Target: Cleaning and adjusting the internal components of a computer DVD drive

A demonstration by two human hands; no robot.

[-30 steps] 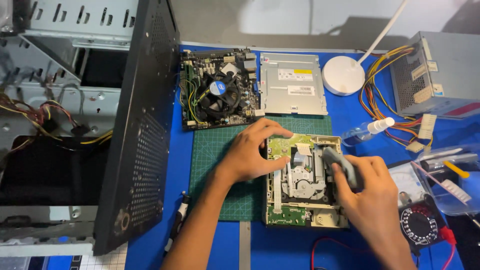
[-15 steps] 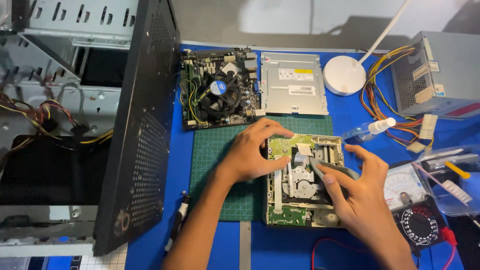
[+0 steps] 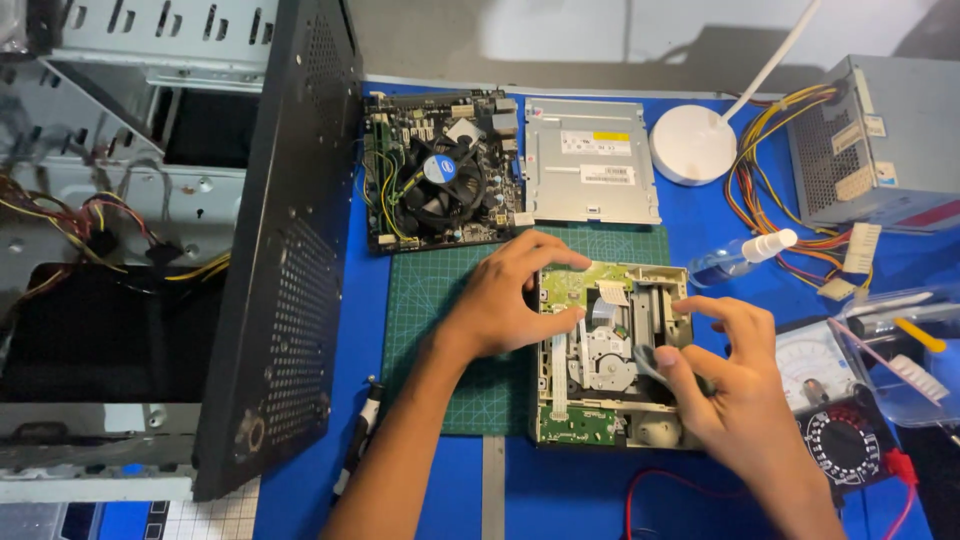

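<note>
In the head view, an opened optical drive [image 3: 612, 355] is lying on the right edge of a green cutting mat [image 3: 450, 330], which is resting on the blue counter [image 3: 690, 220]. The left hand [image 3: 505, 300] is pressing down on the drive's upper left corner, fingers spread wide across the green circuit board and the metal frame, bracing it rather than closing around anything. The right hand [image 3: 725, 385] is sitting over the drive's right side; its grip is narrow, with thumb and fingers pinching a small grey cloth [image 3: 655, 362] against the mechanism just right of the centre spindle. So the drive is lying directly under both hands, the cloth touching its inner parts.

Beyond the mat, a motherboard [image 3: 440, 185] with a round fan is lying beside a silver drive cover [image 3: 590, 160]. A white round lamp base [image 3: 693, 143] is standing to the right of that cover, and a small spray bottle [image 3: 740, 257] is lying near the drive's upper right corner. A power supply [image 3: 880, 145] with coloured wires is sitting at the far right, an analogue multimeter [image 3: 835, 420] just beside the right hand, and an open computer case [image 3: 150, 250] is filling the left.
</note>
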